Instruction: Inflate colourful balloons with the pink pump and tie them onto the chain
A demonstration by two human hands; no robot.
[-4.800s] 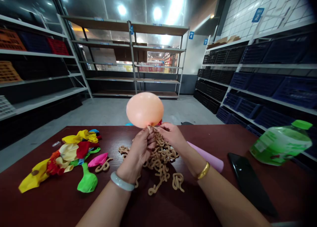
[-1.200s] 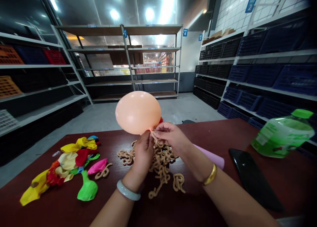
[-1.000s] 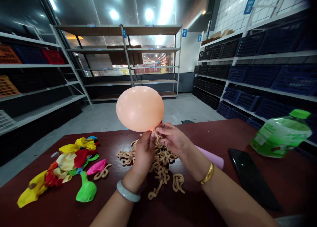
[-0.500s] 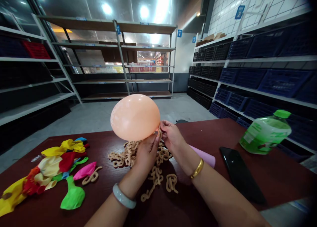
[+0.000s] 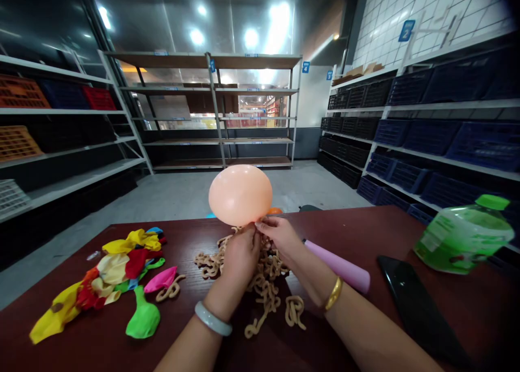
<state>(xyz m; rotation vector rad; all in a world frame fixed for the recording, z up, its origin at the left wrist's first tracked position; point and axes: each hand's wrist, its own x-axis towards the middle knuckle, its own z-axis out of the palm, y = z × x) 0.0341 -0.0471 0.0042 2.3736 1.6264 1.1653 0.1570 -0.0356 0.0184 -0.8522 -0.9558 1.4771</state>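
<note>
An inflated peach balloon (image 5: 240, 194) hovers just above the far edge of the dark red table (image 5: 179, 328). Its neck is pinched between my two hands. My left hand (image 5: 241, 253), with a pale bangle at the wrist, has its fingers closed at the neck. My right hand (image 5: 278, 234), with a gold bracelet on that arm, meets it there with thumb and fingertips together. The knot area is mostly hidden by my fingers. Under both hands lies a tangled heap of tan cord pieces (image 5: 266, 291), and a separate curl of cord (image 5: 294, 311) rests nearer me.
Deflated balloons in several colours (image 5: 117, 269) lie at left, with a green balloon (image 5: 143, 313) closest. At right are a pink cylinder (image 5: 341, 266), a black phone (image 5: 418, 307) and a green-capped bottle (image 5: 463, 236). Shelves (image 5: 219, 144) with crates stand around the room.
The view has shifted, so table things sit further right and lower. The balloon now appears smaller and turned, with its neck pointing down toward my hands, which stay closed together on it.
</note>
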